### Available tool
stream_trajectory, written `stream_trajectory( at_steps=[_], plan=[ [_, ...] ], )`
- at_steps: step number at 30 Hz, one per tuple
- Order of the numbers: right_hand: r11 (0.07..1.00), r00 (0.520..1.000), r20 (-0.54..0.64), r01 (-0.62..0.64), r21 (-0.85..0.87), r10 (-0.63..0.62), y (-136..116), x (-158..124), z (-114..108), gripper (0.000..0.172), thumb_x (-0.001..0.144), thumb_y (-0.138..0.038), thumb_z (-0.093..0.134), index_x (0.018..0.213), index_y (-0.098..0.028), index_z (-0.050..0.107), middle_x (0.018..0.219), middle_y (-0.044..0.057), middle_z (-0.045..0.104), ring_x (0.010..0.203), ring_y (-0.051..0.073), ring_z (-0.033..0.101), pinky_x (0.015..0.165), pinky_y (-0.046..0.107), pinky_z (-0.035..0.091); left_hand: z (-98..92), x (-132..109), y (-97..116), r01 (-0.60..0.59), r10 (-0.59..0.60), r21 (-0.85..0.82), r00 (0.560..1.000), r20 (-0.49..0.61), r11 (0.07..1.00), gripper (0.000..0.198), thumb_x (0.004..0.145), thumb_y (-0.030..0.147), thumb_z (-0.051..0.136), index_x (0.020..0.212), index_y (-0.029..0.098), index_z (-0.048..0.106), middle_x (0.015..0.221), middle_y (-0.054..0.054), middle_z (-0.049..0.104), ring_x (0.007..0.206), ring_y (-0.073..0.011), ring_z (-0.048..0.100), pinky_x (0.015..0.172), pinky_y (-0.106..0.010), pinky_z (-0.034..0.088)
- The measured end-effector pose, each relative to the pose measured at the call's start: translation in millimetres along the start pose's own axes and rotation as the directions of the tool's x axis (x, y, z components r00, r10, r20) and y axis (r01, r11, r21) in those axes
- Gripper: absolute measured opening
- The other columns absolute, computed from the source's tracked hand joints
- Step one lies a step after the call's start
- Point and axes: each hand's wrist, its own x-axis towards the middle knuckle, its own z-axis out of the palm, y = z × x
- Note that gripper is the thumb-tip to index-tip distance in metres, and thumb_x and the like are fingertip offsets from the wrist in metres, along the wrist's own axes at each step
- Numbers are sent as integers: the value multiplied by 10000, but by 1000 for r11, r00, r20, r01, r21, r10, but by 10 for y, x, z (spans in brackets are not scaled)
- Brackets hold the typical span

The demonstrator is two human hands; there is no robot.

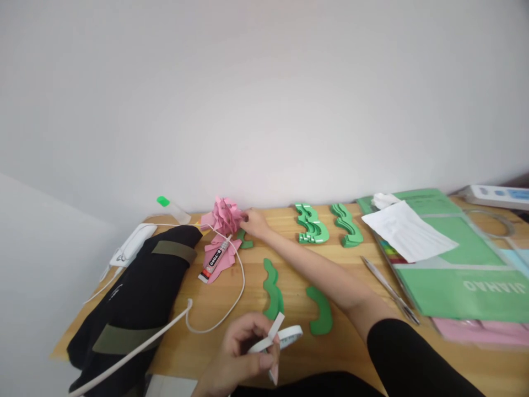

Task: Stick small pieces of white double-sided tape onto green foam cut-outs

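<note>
Counts, wooden table [256, 298]: two stacks of wavy green pieces by the wall, a left stack [313, 225] and a right stack [347, 226]; layers too tight to number. Loose green pieces in three spots: a small one [247, 241] beneath the right hand, a wavy one [271, 284] mid-table, perhaps doubled, and a curved one [320, 311] nearer the person. One ruffled pink paper bundle [225, 214], toward the back left; flat pink pieces [225, 264] just in front, overlapping. One glue tube [215, 259] lies on them. One black pouch [140, 292], two olive bands.

Writing: tube reads "B-7000". Green folder [467, 292] reads "JIAHAO", upside down from here. Print on the white sheet [407, 231] too faint to read.

Grip: left hand [243, 350] curled, a white tape roll [291, 333] held in the fingers, one short strip sticking up. Right hand [255, 223] reaches across, fingertips close together at the bundle's right edge; cannot tell whether they pinch it.
</note>
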Motion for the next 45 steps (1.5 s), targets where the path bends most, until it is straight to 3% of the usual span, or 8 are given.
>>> stream_trajectory(
  at_steps=[10, 14, 18, 21, 26, 32, 37, 45],
  plan=[
    [999, 1000, -12, 21, -31, -22, -80, 22, 79, 314, 931, -326, 592, 1197, -160, 591, 1200, 87, 617, 1013, 218, 629, 850, 433, 540, -16, -66, -38, -8, 8, -23, 1000, -21, 1000, 287, 713, 351, 807, 834, 154, 637, 592, 21, 636, 503, -72, 544, 570, -198, 363],
    [997, 997, -71, -8, -79, 2, -158, -37, 44, 236, 913, -307, 598, 1054, -131, 667, 1109, 97, 645, 1051, 217, 611, 913, 387, 493, -33, -89, -48, -14, 13, -39, 999, -32, 999, 289, 706, 353, 811, 825, 154, 638, 581, 19, 632, 497, -72, 534, 580, -203, 370],
    [986, 985, -164, -74, -150, 49, -337, -118, 16, 378, 917, -428, 526, 1019, -109, 701, 1117, 166, 627, 1108, 260, 580, 973, 372, 429, -56, -98, -58, -19, 17, -55, 999, -33, 998, 294, 700, 353, 814, 829, 153, 642, 580, 18, 628, 500, -71, 534, 578, -199, 364],
    [972, 981, -168, -129, -195, 97, -483, -112, 40, 427, 896, -481, 531, 1029, -110, 695, 1086, 187, 658, 1062, 298, 609, 909, 403, 460, -72, -106, -48, -25, 23, -56, 999, -24, 998, 302, 702, 362, 814, 832, 152, 640, 579, 19, 627, 504, -68, 531, 584, -199, 367],
    [960, 986, -89, -161, -228, 144, -585, -16, 129, 260, 946, -306, 508, 1055, -137, 674, 1023, 143, 702, 955, 254, 668, 813, 379, 514, -101, -130, -33, -45, 44, -62, 999, -12, 997, 304, 711, 370, 807, 838, 156, 633, 588, 24, 626, 509, -64, 531, 568, -190, 360],
    [982, 997, 68, -16, -190, 29, -411, 117, 78, 318, 935, -335, 586, 1204, -166, 590, 1208, 88, 613, 1019, 215, 627, 857, 430, 539, -139, -154, -38, -39, 38, -65, 999, -16, 997, 317, 703, 372, 808, 840, 152, 626, 594, 21, 625, 513, -71, 532, 565, -194, 357],
    [990, 976, 208, 89, -110, -65, -136, 275, -57, 329, 924, -335, 599, 1196, -150, 598, 1193, 77, 619, 996, 230, 634, 821, 411, 552, -146, -153, -40, -21, 21, -60, 1000, -10, 998, 337, 703, 391, 808, 831, 151, 610, 580, 23, 614, 506, -76, 537, 571, -200, 371],
    [980, 998, 35, 65, -187, -59, -44, 356, -144, 329, 933, -333, 587, 1218, -170, 581, 1220, 91, 606, 1016, 218, 626, 854, 434, 539, -144, -152, -37, -13, 12, -74, 1000, -15, 997, 345, 698, 395, 810, 840, 151, 611, 577, 22, 611, 508, -80, 544, 569, -199, 379]
  ],
)
